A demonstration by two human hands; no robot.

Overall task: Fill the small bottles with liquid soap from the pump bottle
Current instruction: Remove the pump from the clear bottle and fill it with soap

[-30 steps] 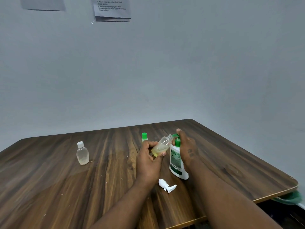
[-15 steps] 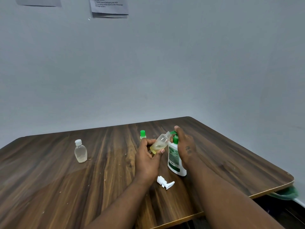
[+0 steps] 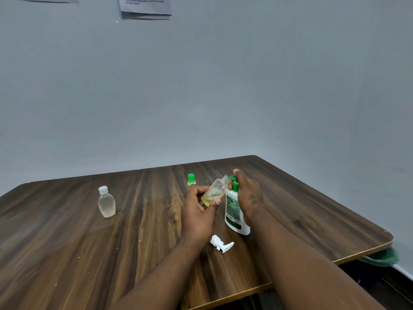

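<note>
Yellowish soap point(image 3: 209, 198) sits low in the small clear bottle point(image 3: 216, 189), mid-frame, left hand point(image 3: 197, 212) fingers wrapped round it, its open neck tilted up-right to the pump bottle point(image 3: 234, 214) nozzle; right hand point(image 3: 248, 194) fingers curl over its top, looks ready to press

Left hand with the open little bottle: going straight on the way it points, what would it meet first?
Probably the green nozzle of the pump bottle, held by the right hand; its small bottle nearly touches it, depth unclear.
</note>
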